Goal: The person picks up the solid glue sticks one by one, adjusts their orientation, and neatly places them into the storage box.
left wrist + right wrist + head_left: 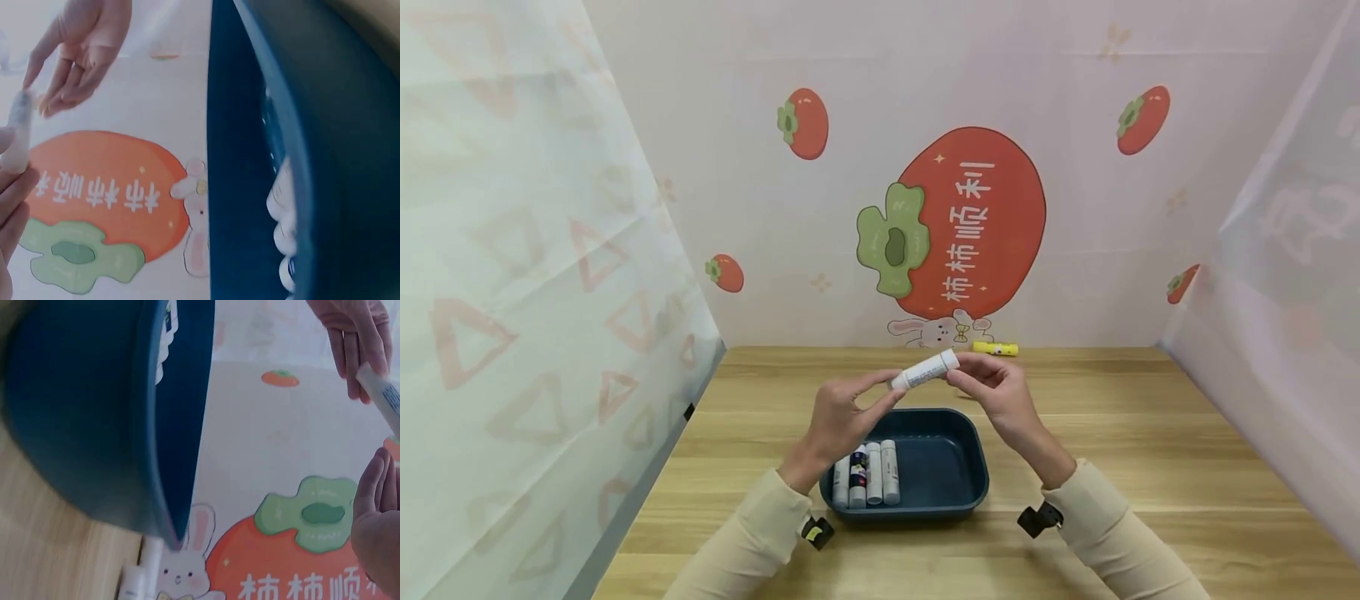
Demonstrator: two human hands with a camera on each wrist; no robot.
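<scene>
A white glue stick (925, 369) with small print along its side is held up over the back of a dark blue bin (940, 510), slightly tilted. My left hand (842, 417) pinches its lower left end between thumb and fingers. At the upper right end, the thumb and fingertips of my right hand (1009, 404) hold the cap. Inside the bin's left half, several glue sticks (890, 472) lie side by side, one with a dark label. The left wrist view shows the held glue stick (19, 131) at its left edge.
A yellow glue stick (996, 348) lies at the table's back edge, near the patterned wall sheet (760, 192). In the right wrist view, white tubes (131, 584) lie on the wooden table (56, 550) beside the bin. Pale sheets also stand at left and right.
</scene>
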